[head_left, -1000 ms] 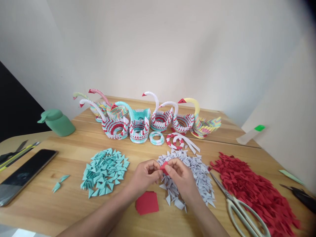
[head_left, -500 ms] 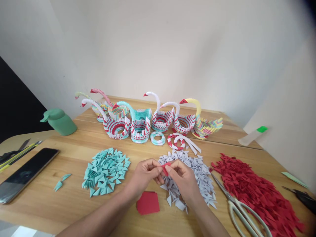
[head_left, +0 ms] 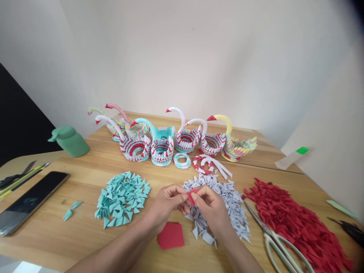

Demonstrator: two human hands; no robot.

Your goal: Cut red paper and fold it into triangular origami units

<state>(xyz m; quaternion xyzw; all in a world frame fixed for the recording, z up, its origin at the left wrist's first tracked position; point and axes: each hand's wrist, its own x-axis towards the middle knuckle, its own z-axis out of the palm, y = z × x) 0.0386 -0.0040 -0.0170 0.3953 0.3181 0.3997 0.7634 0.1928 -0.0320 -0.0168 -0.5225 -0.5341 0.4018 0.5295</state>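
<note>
A small folded red paper piece (head_left: pixel 192 196) is pinched between both hands, above the near edge of a pile of pale lilac paper triangles (head_left: pixel 231 204). My left hand (head_left: pixel 172 201) closes thumb and fingers on its left side. On its right side, my right hand (head_left: pixel 209 203) grips it the same way. The fingers partly cover the piece. Below my left hand lies a small stack of red paper rectangles (head_left: pixel 171 236) on the wooden table (head_left: pixel 82 167). A pile of teal triangles (head_left: pixel 122 197) is to the left, and a large heap of red triangles (head_left: pixel 295 223) to the right.
Several paper swans (head_left: pixel 162 146) stand along the back with paper rings (head_left: pixel 182 160) before them. Scissors (head_left: pixel 273 235) lie beside the red heap. A phone (head_left: pixel 31 201), pencils (head_left: pixel 24 180) and green container (head_left: pixel 71 142) are at the left; a glue bottle (head_left: pixel 290 158) is back right.
The red piece has turned slightly between my fingertips, and its shape looks a little different. Both hands stay in nearly the same place. The whole view has shifted very slightly.
</note>
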